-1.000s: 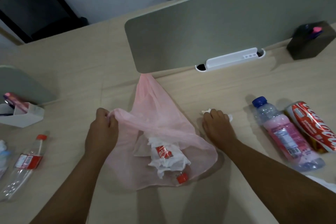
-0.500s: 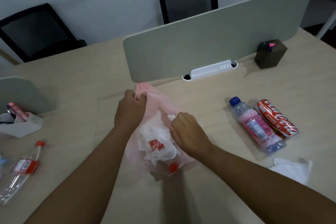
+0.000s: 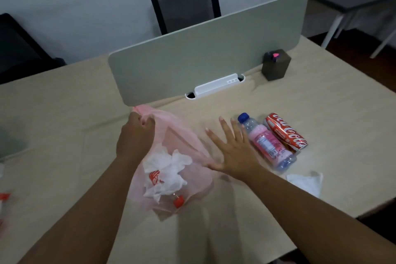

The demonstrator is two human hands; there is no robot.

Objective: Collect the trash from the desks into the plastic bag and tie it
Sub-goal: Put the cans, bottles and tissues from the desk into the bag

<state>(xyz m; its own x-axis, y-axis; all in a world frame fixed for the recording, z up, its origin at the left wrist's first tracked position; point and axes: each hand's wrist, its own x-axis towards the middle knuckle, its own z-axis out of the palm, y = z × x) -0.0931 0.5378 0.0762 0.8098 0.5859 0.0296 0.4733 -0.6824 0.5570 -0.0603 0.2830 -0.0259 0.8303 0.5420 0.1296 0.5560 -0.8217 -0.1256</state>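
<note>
A thin pink plastic bag lies on the beige desk, with crumpled white tissues and a red-capped bottle showing through it. My left hand pinches the bag's upper edge near the divider. My right hand hovers with fingers spread and nothing in it, between the bag and a pink drink bottle with a blue cap. A red cola can lies against that bottle. A white tissue lies near the desk's front right edge.
A grey divider panel with a white socket strip stands behind the bag. A dark pen holder sits at its right end. Something red and white is cut off at the left edge. Black chairs stand beyond the desk.
My right hand put a tissue into the bag, then came out and moved right with fingers spread. My left hand shifted its grip up to the bag's top edge. The camera tilted up and right.
</note>
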